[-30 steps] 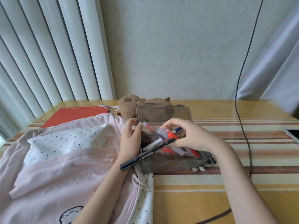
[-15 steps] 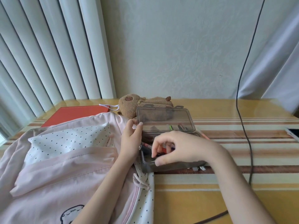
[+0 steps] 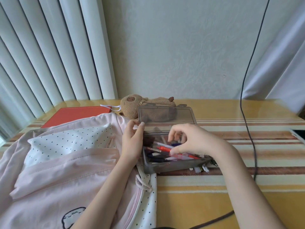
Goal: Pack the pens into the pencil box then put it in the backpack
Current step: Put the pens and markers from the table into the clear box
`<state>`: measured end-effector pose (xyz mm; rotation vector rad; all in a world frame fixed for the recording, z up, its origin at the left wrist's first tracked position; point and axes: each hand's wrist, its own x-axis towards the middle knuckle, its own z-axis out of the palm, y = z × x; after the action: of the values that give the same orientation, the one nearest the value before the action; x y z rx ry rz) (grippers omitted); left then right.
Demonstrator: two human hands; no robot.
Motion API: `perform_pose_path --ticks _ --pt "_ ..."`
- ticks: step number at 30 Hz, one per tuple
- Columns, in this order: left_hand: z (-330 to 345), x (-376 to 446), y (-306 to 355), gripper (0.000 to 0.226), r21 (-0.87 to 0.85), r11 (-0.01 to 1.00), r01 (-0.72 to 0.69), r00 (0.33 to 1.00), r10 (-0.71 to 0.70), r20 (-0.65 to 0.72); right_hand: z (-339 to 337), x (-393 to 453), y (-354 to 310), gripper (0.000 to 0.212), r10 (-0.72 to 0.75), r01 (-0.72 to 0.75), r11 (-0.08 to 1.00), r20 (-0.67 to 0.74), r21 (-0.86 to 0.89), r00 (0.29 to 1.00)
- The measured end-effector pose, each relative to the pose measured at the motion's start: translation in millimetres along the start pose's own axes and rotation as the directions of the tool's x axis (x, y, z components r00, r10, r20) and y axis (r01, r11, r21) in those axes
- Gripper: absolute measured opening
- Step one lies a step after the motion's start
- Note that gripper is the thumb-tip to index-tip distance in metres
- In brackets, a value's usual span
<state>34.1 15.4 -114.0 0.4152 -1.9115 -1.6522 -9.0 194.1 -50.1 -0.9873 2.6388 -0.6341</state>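
Note:
A smoky clear pencil box [image 3: 175, 167] sits on the striped table with its lid [image 3: 166, 116] standing up. Several pens [image 3: 166, 150], red, black and purple, lie inside it. My left hand [image 3: 132, 144] holds the box's left side, thumb on the lid's lower left corner. My right hand [image 3: 193, 141] hovers over the box, its fingertips touching the pens; whether it grips one I cannot tell. The pink backpack [image 3: 62, 171] with a dotted pocket lies flat to the left, touching the box.
A brown plush pouch [image 3: 132, 104] lies behind the lid, a red notebook [image 3: 74, 114] at the back left. A black cable [image 3: 247, 103] hangs down on the right and crosses the table. A phone [image 3: 298, 134] is at the right edge. Small items [image 3: 202, 169] lie at the box's front right.
My right hand lowered the bundle of pens, including a long black one, into the box and now rests on them. My left hand stayed on the box's lid.

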Motion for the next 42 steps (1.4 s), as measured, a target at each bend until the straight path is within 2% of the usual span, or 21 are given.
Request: perform_pose_path --ticks 1,3,5,6,8,10,11,12,13,15,17,20,22,24,28,31,33,36,38,40,42 --pt "-0.2 0.0 0.0 0.012 -0.01 1.0 -0.005 1.0 0.005 -0.018 1.0 1.1 2.1 0.026 0.01 -0.01 1.0 -0.012 -0.02 1.0" --pt "-2.0 0.5 1.1 0.011 -0.017 1.0 -0.01 0.997 0.009 -0.073 8.5 5.6 4.3 0.024 -0.011 0.013 1.0 0.08 -0.018 0.997" --pt "-5.5 1.6 4.4 0.013 -0.045 0.999 -0.022 0.99 0.015 -0.142 13.5 9.5 5.8 0.018 -0.079 0.066 0.992 0.119 0.108 0.99" --pt "-8.1 3.1 6.3 0.013 -0.071 0.997 -0.035 0.982 0.021 -0.187 11.4 10.3 7.5 0.014 -0.1 0.088 0.976 0.051 0.199 0.994" --pt "-13.2 5.1 11.5 0.013 -0.116 0.991 -0.066 0.96 0.031 -0.278 1.0 9.9 15.4 0.013 -0.043 0.118 0.918 -0.202 0.377 0.978" --pt "-16.8 4.7 15.9 0.016 -0.133 0.985 -0.113 0.94 0.063 -0.334 -8.6 6.7 27.3 0.015 0.116 0.147 0.839 -0.435 0.525 0.893" --pt "-18.5 4.5 16.5 0.017 -0.14 0.982 -0.124 0.933 0.068 -0.353 -9.5 6.5 37.4 0.015 0.191 0.137 0.834 -0.512 0.535 0.837" --pt "-19.8 4.4 16.6 0.017 -0.152 0.981 -0.124 0.928 0.06 -0.369 -7.6 7.5 49.6 0.02 0.263 0.059 0.863 -0.545 0.502 0.796" --pt "-21.0 5.1 15.8 0.016 -0.171 0.978 -0.119 0.921 0.044 -0.388 -3.0 9.5 63.1 0.034 0.347 -0.101 0.891 -0.518 0.443 0.782" --pt "-23.5 5.9 16.6 0.017 -0.208 0.972 -0.106 0.907 0.009 -0.421 14.0 12.2 88.0 0.074 0.53 -0.476 0.847 -0.322 0.236 0.784" --pt "-25.4 9.2 14.9 0.013 -0.246 0.967 -0.066 0.902 -0.048 -0.429 28.4 15.7 96.3 0.089 0.594 -0.592 0.802 -0.211 0.083 0.776" --pt "-25.6 8.9 13.4 0.012 -0.303 0.953 -0.01 0.894 -0.127 -0.429 31.7 23.7 85.6 0.081 0.536 -0.531 0.844 -0.177 0.075 0.826" --pt "-23.7 7.7 12.3 0.013 -0.299 0.954 -0.015 0.897 -0.119 -0.426 30.7 27.5 77.1 0.074 0.529 -0.527 0.848 -0.117 0.053 0.84" --pt "-23.0 7.8 10.4 0.011 -0.281 0.96 -0.013 0.902 -0.11 -0.418 29.4 28.8 74.4 0.068 0.551 -0.538 0.831 -0.079 0.138 0.831" --pt "-22.2 4.8 15.2 0.012 -0.279 0.96 -0.009 0.904 -0.112 -0.412 26.6 29.9 79.9 0.036 0.546 -0.521 0.82 -0.05 0.236 0.836" --pt "-21.1 1.6 18.5 0.016 -0.266 0.963 -0.028 0.905 -0.089 -0.416 22.3 28.0 83.3 0.032 0.539 -0.489 0.792 -0.042 0.365 0.842" --pt "-21.1 1.5 17.4 0.014 -0.265 0.964 -0.03 0.913 -0.081 -0.4 20.6 26.3 82.2 0.023 0.531 -0.476 0.792 -0.049 0.382 0.846" --pt "-21.2 2.9 16.2 0.015 -0.252 0.967 -0.03 0.915 -0.075 -0.396 18.6 25.9 78.1 0.011 0.532 -0.441 0.785 -0.11 0.434 0.839" --pt "-19.8 3.2 15.6 0.019 -0.236 0.969 -0.066 0.916 -0.035 -0.401 14.6 24.1 76.4 0.02 0.547 -0.381 0.751 -0.185 0.539 0.817" --pt "-18.3 2.9 15.4 0.015 -0.202 0.974 -0.099 0.927 0.016 -0.376 7.7 19.9 71.9 0.019 0.546 -0.268 0.719 -0.282 0.642 0.788" --pt "-17.1 4.2 13.4 0.015 -0.165 0.98 -0.11 0.946 0.052 -0.321 -1.3 15.7 66.0 0.009 0.509 -0.104 0.702 -0.394 0.705 0.765"
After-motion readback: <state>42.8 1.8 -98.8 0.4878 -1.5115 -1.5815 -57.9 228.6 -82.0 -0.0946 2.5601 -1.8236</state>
